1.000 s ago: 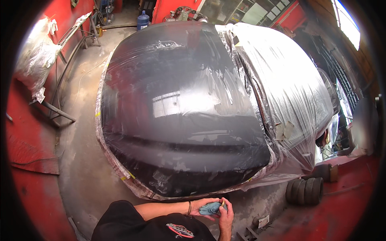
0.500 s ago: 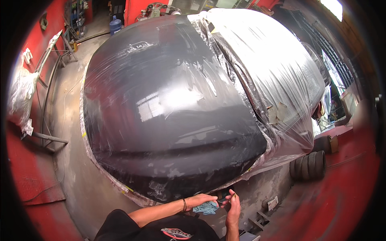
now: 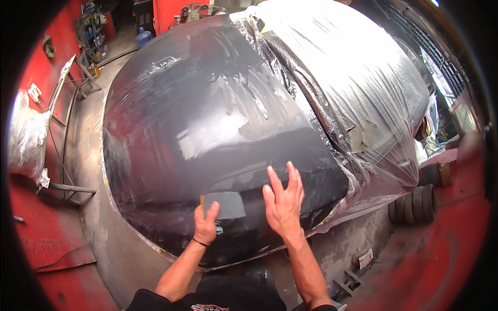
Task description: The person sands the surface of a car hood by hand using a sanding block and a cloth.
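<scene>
A car's dark, glossy front hood (image 3: 171, 171), streaked with whitish smears, spreads out before me. Over its near edge, my left hand (image 3: 205, 227) is closed on a thin, grey-green rectangular sheet (image 3: 229, 205) that looks like sandpaper, with a tan strip at its left end. A bit of light blue cloth (image 3: 219, 229) shows beside that hand's fingers; how it is held is hidden. My right hand (image 3: 284, 205) is raised above the hood to the right of the sheet, fingers apart, holding nothing.
Clear plastic film (image 3: 358, 78) drapes the rest of the car on the right. Stacked tires (image 3: 415, 205) stand by the red floor at right. A metal stand (image 3: 72, 186) and a plastic-wrapped part (image 3: 28, 140) are at left. Farther back is a blue water jug (image 3: 143, 37).
Both hands have moved up and forward from close to my body to above the hood, and apart. The grey sheet now shows in full; the blue cloth is mostly hidden. My right hand has opened.
</scene>
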`<state>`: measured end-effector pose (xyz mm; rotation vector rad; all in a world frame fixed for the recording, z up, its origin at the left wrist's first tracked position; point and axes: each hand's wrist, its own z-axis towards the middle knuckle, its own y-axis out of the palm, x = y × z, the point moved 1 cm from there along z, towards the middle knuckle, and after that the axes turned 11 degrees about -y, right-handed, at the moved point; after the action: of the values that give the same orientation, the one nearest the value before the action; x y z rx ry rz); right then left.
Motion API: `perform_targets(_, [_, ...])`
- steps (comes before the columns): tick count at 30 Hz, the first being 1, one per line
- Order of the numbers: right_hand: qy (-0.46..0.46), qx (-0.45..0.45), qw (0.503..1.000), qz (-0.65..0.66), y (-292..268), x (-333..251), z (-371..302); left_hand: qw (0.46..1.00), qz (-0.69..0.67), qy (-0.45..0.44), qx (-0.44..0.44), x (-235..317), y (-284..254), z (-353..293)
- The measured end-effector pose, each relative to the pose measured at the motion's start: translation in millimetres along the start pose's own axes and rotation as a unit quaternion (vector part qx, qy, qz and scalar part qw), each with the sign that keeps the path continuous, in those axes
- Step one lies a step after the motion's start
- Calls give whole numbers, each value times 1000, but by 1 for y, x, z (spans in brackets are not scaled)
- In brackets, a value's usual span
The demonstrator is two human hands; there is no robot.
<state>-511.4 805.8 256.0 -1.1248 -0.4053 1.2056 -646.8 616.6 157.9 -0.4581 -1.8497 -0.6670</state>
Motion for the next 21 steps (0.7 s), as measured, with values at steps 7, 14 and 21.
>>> perform_targets(7, [5, -21, 985, -171, 41, 118, 113, 956, -22, 118, 268, -28, -29, 57])
perform_targets(14, [-19, -48, 966, -254, 68, 174, 166, 953, -28, 111, 281, -51, -24, 59])
perform_targets(21, [-27, -47, 975, -217, 90, 150, 172, 946, 35, 138, 292, -18, -14, 63])
